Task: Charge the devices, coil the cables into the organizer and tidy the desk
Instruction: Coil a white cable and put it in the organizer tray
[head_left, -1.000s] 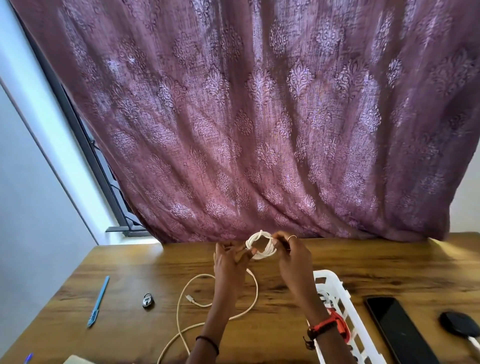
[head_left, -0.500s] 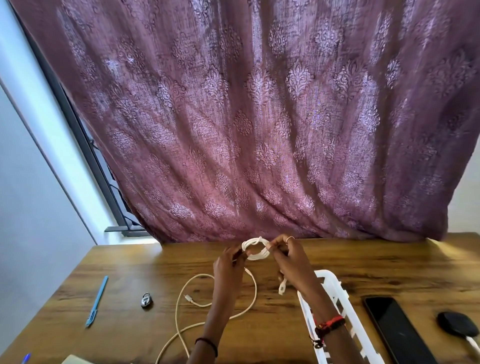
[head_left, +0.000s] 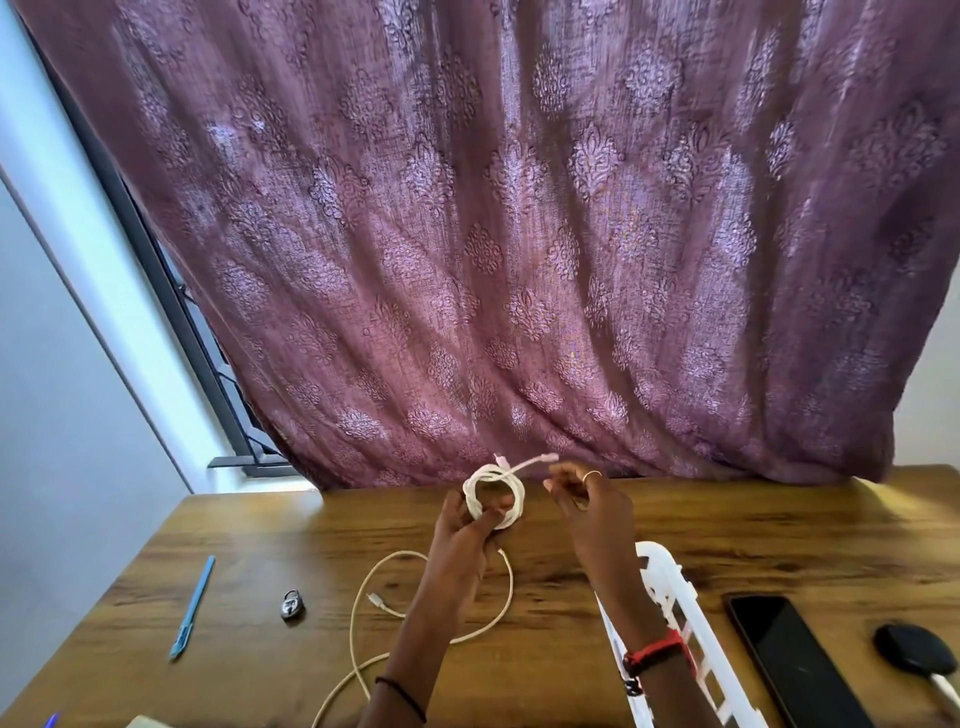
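White cable coil (head_left: 494, 496) sits in the left hand (head_left: 467, 530), fingers curled through and around its loops, lifted above the wooden counter (head_left: 571, 649) in front of the purple patterned curtain (head_left: 493, 234). One loose end of the coil sticks out up and to the right, ending just beside the right hand (head_left: 589, 501), whose thumb and fingers are drawn close together; whether they actually pinch that end cannot be told. A ring shows on one right finger, and a red band wraps the right wrist. Below the hands a second white cable (head_left: 363, 623) lies loose on the counter in wide curves, its plug resting inside the loop. The white plastic organizer (head_left: 670, 587) stands under the right forearm. A black phone (head_left: 789, 660) lies to its right, a dark round device (head_left: 914, 654) beyond that. On the left lie a small padlock (head_left: 292, 604) and a blue pen (head_left: 192, 608), well apart from the cables
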